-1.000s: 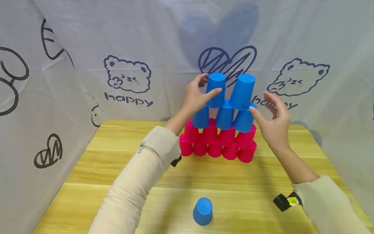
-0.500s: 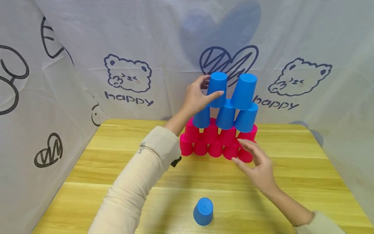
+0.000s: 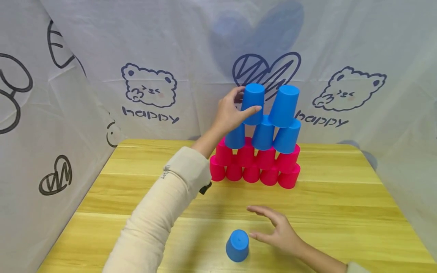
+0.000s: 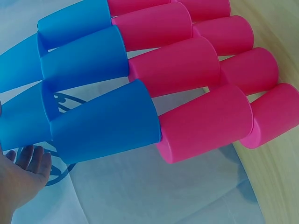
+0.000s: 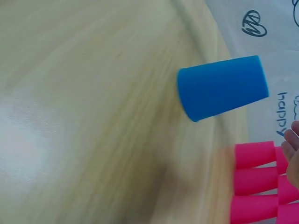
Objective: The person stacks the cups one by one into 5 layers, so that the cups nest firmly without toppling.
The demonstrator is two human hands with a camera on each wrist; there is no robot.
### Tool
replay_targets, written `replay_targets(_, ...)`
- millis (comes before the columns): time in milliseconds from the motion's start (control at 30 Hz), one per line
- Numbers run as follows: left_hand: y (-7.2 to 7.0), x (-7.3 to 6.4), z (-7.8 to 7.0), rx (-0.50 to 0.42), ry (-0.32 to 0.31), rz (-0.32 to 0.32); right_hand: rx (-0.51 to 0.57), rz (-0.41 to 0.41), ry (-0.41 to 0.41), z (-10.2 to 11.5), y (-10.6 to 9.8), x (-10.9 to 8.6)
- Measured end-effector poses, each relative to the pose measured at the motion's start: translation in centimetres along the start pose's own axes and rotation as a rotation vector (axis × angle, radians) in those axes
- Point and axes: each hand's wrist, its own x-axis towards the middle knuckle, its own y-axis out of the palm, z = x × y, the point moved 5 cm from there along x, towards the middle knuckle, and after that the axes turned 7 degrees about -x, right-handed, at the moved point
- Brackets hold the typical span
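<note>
Pink cups (image 3: 250, 174) and blue cups (image 3: 263, 132), all upside down, stand stacked in a stepped wall, the blue rows above the pink ones. My left hand (image 3: 230, 112) is at the upper left cup of the top row (image 3: 253, 104), thumb across its front and fingers curled behind it. Beside it on that row stands another blue cup (image 3: 284, 106). A lone blue cup (image 3: 237, 245) sits upside down on the table near the front. Just right of it is my right hand (image 3: 281, 231), thumb and fingers spread apart, thumb tip close to the cup's side, holding nothing.
The wooden table (image 3: 136, 197) reaches back to a white cloth (image 3: 201, 45) printed with bears and hearts. The stacked wall stands near the table's back edge. My left forearm (image 3: 164, 212) crosses the table on the left side.
My right hand has come down from beside the top right blue cup to the lone blue cup at the front. My left hand has stayed at the upper left cup.
</note>
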Motion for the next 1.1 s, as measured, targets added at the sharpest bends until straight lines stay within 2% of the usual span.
replay_targets(200,-0.3,-0.1,0.0,0.023,-0.004,-0.012,0.025,0.073,-0.027,-0.4,1.8,-0.8)
replay_targets(500,-0.5,-0.2,-0.1,0.024,-0.009,-0.01,0.155,0.17,0.141,-1.9,4.4,-2.2)
replay_targets(700,-0.5,-0.2,-0.1,0.018,-0.004,-0.006,0.219,0.19,0.207,-2.4,5.1,-2.4)
replay_targets(967,-0.3,-0.3,-0.1,0.0,0.009,0.002,0.23,0.202,0.207,-2.4,5.1,-2.4)
replay_targets(1100,-0.3,-0.3,0.0,-0.006,0.008,-0.003,0.226,0.209,0.246,-2.5,4.8,-2.2)
